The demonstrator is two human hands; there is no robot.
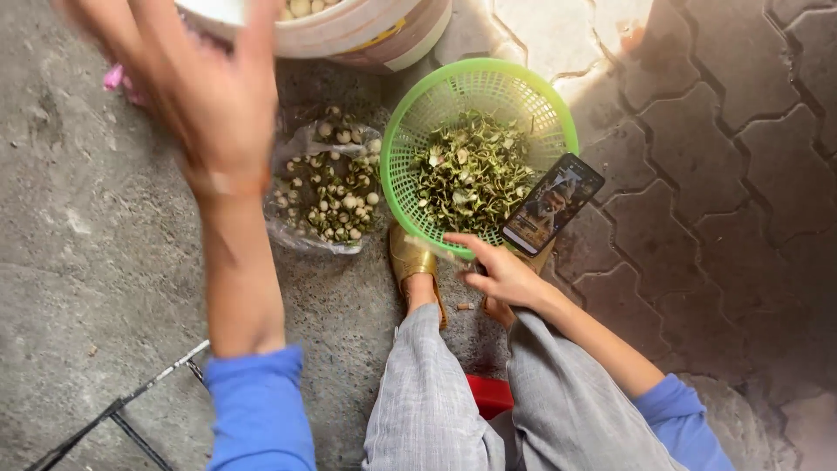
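Two hands work around the green basket of husks: the left hand, blurred, reaches up-left of it toward the white bucket, fingers spread and apparently empty. The right hand rests at the basket's near rim, loosely curled; I cannot tell what it holds. A phone leans on that rim, likely for viewing, and a bag of pale seeds lies just left.

The green basket at centre is glossy perforated plastic. To its left, a thin crinkled clear plastic bag lies on rough, matt grey concrete; to the right the ground is matt interlocking paving blocks. The far white bucket looks like smooth plastic. The phone has a glossy glass screen. The near trousers are soft woven grey cloth, and the sandal is shiny gold.
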